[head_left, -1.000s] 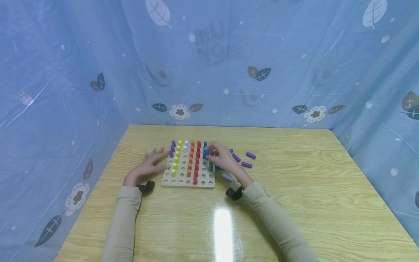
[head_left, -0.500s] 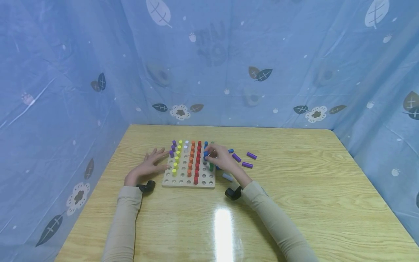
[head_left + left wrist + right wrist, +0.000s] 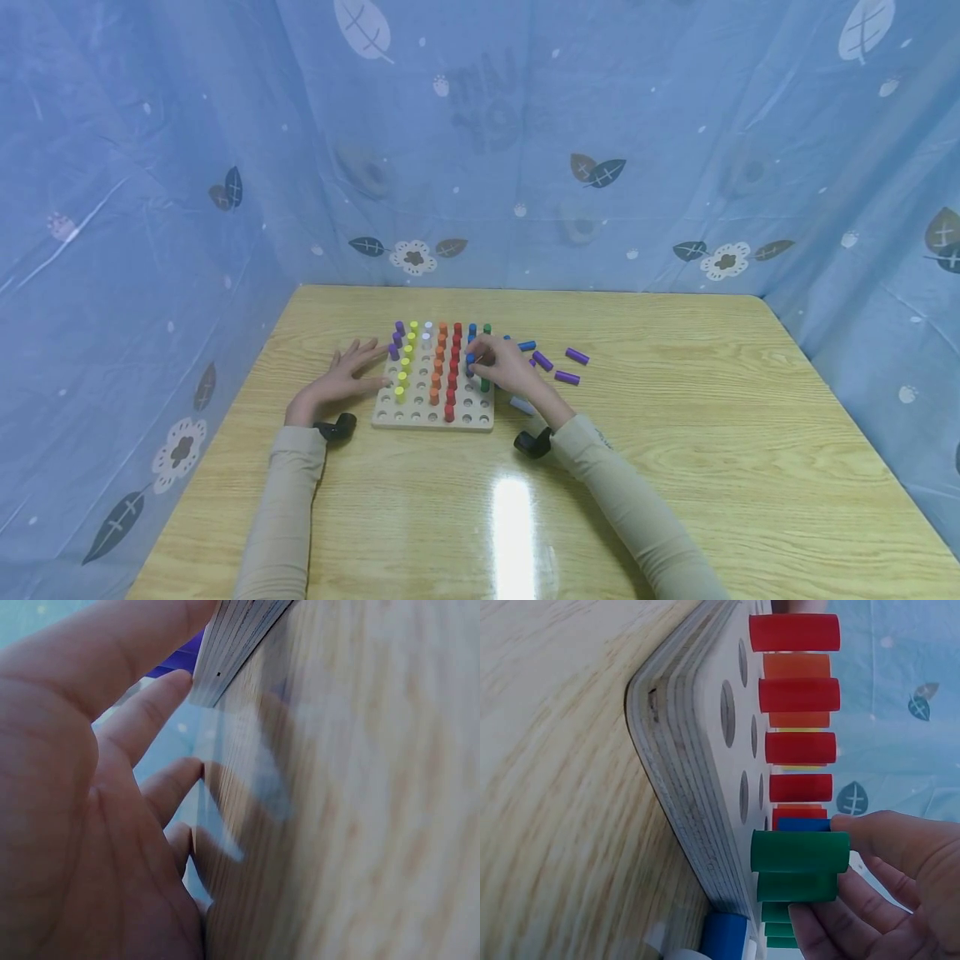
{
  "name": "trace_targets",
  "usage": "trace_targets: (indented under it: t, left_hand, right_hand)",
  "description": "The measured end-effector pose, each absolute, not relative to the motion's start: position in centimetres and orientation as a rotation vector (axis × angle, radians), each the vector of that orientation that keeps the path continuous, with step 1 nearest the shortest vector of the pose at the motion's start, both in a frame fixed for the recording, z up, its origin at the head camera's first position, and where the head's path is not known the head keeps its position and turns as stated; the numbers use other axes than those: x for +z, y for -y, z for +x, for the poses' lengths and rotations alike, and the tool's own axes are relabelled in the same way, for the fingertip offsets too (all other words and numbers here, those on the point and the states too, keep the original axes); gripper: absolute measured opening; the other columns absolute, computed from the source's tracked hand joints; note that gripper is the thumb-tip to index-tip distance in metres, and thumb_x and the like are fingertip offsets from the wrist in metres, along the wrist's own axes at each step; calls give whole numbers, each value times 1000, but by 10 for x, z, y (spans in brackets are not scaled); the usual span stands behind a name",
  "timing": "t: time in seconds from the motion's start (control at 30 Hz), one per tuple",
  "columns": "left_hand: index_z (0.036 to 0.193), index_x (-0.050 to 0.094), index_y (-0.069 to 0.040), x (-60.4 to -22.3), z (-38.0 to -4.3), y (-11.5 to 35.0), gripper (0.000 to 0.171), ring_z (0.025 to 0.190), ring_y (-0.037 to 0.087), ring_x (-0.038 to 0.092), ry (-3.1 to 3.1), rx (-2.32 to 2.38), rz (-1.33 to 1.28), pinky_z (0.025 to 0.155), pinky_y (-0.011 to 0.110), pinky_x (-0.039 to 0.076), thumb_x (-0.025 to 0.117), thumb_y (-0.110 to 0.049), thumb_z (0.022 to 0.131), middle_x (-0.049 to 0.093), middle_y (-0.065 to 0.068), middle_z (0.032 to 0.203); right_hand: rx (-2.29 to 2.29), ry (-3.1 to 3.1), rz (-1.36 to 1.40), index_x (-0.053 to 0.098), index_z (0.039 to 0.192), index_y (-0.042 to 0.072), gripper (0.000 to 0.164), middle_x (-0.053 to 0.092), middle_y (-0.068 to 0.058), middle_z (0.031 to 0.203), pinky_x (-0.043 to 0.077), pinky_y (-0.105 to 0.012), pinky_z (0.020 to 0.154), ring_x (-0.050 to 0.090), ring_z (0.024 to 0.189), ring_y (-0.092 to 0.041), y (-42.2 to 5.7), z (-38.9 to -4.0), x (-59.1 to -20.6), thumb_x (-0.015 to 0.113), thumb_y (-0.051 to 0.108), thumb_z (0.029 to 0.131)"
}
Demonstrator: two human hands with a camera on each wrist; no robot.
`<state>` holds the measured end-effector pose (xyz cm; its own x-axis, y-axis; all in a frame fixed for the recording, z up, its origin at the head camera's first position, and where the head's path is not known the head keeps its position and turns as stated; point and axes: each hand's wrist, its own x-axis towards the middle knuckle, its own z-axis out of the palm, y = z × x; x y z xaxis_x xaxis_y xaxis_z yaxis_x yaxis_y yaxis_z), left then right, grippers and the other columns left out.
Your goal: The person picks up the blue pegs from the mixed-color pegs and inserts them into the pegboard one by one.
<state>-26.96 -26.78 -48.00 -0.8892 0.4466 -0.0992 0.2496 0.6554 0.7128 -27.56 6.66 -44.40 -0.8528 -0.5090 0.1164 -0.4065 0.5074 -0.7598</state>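
A pale wooden pegboard (image 3: 402,425) stands in the middle of the table, bearing upright pegs in colour columns from purple at left to green at right. My right hand (image 3: 507,367) pinches a blue peg (image 3: 470,360) between thumb and fingers in the blue column, upright at the board. Green pegs (image 3: 799,852) partly hide that peg in the right wrist view, and its lower end cannot be made out. On the other side, my left hand (image 3: 343,377) is spread, its thumb and a fingertip at the board's left edge. The left wrist view shows its straight fingers (image 3: 150,712).
Loose purple pegs (image 3: 567,377), a blue peg (image 3: 527,345) and a pale grey peg (image 3: 521,406) lie on the table right of the board. Black wrist cameras (image 3: 533,443) hang at both wrists. A blue patterned curtain (image 3: 480,167) surrounds the table.
The pinched blue peg has moved slightly down and toward me with my right hand. My left hand stays in place at the board's edge.
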Motion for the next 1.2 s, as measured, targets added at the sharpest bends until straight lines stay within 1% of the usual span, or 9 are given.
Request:
trace_targets:
  t: [0.1,0.2,0.33,0.67,0.83,1.03,1.2]
  left_hand:
    - [147,27,-20,-481,-271,269,70,141,36,-12,-2604,1080,528,106,56,-23,58,-42,89,6,13,156]
    - [147,28,-19,-480,-270,269,69,141,37,-12,-2606,1087,536,106,57,-23,58,-40,89,7,14,156]
    - [147,27,-20,-480,-270,268,70,141,34,-13,-2599,1090,524,106,56,-23,58,-42,88,6,12,156]
    - [147,25,-27,-482,-273,270,72,142,29,-15,-2592,1066,500,107,53,-23,58,-48,87,4,7,157]
    - [147,25,-28,-482,-273,270,71,142,28,-15,-2591,1061,497,107,53,-23,57,-47,88,4,6,157]
    - [147,27,-22,-480,-273,270,72,141,33,-13,-2603,1054,521,107,55,-22,59,-44,87,6,12,156]
    - [147,27,-20,-479,-273,269,72,141,33,-14,-2598,1061,523,107,55,-22,60,-44,87,5,13,156]
  right_hand:
    - [-1263,-2620,-792,62,105,9,19,67,-2,96,54,-26,73,64,84,-13,-66,-276,-446,65,12,87]
    - [-1265,-2622,-782,62,104,10,18,66,-1,95,54,-26,74,63,85,-12,-65,-277,-447,65,12,87]
    - [-1266,-2623,-778,62,104,10,18,66,-1,95,53,-27,75,63,85,-13,-65,-277,-447,65,11,87]
    - [-1260,-2628,-796,62,102,9,15,65,-1,92,53,-26,72,62,82,-12,-67,-275,-444,64,11,88]
    - [-1264,-2627,-804,62,102,9,15,64,0,91,53,-26,72,61,82,-12,-67,-275,-444,64,10,87]
    - [-1227,-2650,-816,63,102,7,15,64,-1,90,52,-28,73,60,84,-14,-68,-276,-442,64,10,87]
    - [-1190,-2669,-816,63,103,7,16,64,-1,93,52,-29,76,60,87,-15,-72,-276,-436,63,12,88]
